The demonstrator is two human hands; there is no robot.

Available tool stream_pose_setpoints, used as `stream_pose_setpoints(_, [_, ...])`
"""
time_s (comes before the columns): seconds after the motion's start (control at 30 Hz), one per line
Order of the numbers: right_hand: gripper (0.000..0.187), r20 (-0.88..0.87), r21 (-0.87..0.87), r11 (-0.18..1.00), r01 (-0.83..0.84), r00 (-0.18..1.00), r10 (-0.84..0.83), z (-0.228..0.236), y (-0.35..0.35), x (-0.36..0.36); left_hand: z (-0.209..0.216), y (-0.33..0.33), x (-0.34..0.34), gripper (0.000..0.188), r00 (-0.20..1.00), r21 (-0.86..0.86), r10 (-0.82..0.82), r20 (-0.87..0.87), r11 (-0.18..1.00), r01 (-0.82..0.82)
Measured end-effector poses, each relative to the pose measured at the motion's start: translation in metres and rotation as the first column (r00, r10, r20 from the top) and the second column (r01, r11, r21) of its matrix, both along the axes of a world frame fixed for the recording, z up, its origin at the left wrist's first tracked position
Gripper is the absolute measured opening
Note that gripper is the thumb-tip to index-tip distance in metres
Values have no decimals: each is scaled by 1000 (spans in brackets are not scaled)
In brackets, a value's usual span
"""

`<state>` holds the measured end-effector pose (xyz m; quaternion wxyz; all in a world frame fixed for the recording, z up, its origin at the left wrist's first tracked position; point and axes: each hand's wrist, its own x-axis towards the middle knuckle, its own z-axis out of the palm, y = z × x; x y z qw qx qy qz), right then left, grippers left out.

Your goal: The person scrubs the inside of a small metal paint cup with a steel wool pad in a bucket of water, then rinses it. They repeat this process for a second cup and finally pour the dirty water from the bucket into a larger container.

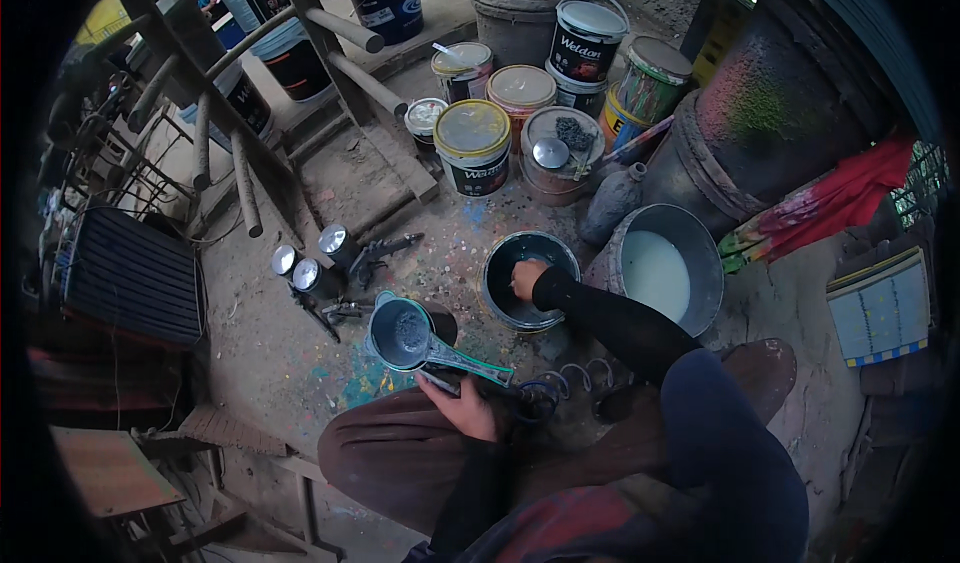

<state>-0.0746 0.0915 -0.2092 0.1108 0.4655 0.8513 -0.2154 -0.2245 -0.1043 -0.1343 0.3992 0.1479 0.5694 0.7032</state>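
My left hand [465, 410] is closed around a dark spray gun, mostly hidden, in front of my lap. Over its dark cup [442, 325] rests a teal-rimmed strainer [400, 333], its long handle passing above my fingers. Some frothy liquid shows in the strainer. My right hand [529, 278] reaches down into a dark bucket [487, 298] with its fingers curled; whatever they hold is hidden. Right of that bucket leans a larger grey bucket [708, 263] with milky liquid inside. Several spray guns [345, 253] with silver-lidded cups lie on the floor to the left.
Paint buckets [475, 148] cluster ahead, one topped by a dark scouring pad [573, 134]. A grey bottle [613, 203] stands near the large drum [740, 103], beside a red cloth [840, 198]. A coiled hose [570, 381] crosses near my legs. A wooden frame [320, 53] stands at the far left.
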Motion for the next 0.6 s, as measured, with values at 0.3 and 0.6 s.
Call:
stream_pose_setpoints(0.3, [22, 137, 11, 984, 178, 975, -177, -11, -3, 9, -1, -2, -3, 79, 998, -14, 3, -61, 1000, -4])
stream_pose_setpoints(0.6, [20, -93, 25, 937, 348, 934, -345, 4, 4, -11, -13, -7, -3, 73, 982, -24, -29, -185, 999, 25])
